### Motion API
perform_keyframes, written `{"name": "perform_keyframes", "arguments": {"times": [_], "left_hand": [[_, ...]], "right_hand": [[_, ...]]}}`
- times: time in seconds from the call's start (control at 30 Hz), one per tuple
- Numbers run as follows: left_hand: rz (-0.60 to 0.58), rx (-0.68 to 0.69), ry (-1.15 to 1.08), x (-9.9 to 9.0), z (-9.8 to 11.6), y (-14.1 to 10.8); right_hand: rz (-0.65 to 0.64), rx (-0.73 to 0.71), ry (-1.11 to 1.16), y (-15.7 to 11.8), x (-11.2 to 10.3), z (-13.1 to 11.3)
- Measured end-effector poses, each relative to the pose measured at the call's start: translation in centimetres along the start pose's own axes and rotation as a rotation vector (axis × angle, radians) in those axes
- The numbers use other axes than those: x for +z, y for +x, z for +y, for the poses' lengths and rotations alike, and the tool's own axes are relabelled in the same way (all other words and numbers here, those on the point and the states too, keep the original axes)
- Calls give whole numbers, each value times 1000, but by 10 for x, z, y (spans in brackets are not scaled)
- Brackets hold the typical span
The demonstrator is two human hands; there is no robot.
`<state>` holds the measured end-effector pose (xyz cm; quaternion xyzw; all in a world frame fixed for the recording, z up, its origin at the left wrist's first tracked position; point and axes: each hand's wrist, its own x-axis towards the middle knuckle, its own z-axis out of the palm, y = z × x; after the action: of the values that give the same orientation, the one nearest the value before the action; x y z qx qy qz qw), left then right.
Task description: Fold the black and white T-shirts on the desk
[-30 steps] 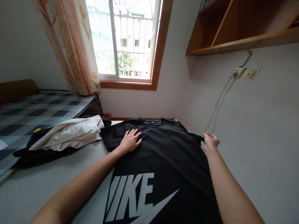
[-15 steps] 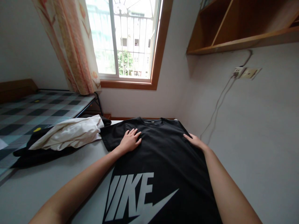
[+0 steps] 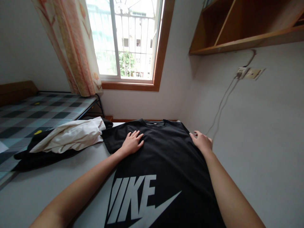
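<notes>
A black T-shirt (image 3: 163,158) with large white lettering and a swoosh lies spread front up on a white surface, its collar at the far end. Flat on the upper left chest, beside the left sleeve, rests my left hand (image 3: 132,142), open with fingers spread. My right hand (image 3: 201,141) is at the shirt's right edge below the shoulder, fingers curled in at the cloth there; some fingertips are hidden. The shirt's right sleeve is mostly out of sight, and its lower hem lies beyond the frame.
Left of the shirt, a white garment (image 3: 71,136) is heaped on dark cloth. A bed with a checked cover (image 3: 59,106) stands farther left. The right wall (image 3: 261,133) rises close beside my right hand, with a hanging cable (image 3: 222,101) and a wooden shelf (image 3: 249,38) above.
My right hand has risen slightly and turned, its fingers going from stretched along the shirt's right edge to curled. My left hand and the shirt look unmoved.
</notes>
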<state>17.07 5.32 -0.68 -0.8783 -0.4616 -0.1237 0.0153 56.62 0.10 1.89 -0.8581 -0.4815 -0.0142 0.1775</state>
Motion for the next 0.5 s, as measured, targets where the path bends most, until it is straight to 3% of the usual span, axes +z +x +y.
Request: {"name": "perform_keyframes", "arguments": {"times": [0.2, 0.3, 0.37, 0.43, 0.5], "left_hand": [[6, 2, 7, 1, 0, 0], [1, -4, 3, 1, 0, 0], [-3, -1, 2, 1, 0, 0], [-3, 4, 3, 0, 0, 0], [2, 5, 4, 0, 0, 0]], "right_hand": [[-95, 126, 25, -2, -5, 3], [152, 77, 28, -1, -4, 4], [262, -41, 105, 1, -1, 3], [210, -162, 197, 4, 4, 2], [62, -191, 212, 7, 13, 3]]}}
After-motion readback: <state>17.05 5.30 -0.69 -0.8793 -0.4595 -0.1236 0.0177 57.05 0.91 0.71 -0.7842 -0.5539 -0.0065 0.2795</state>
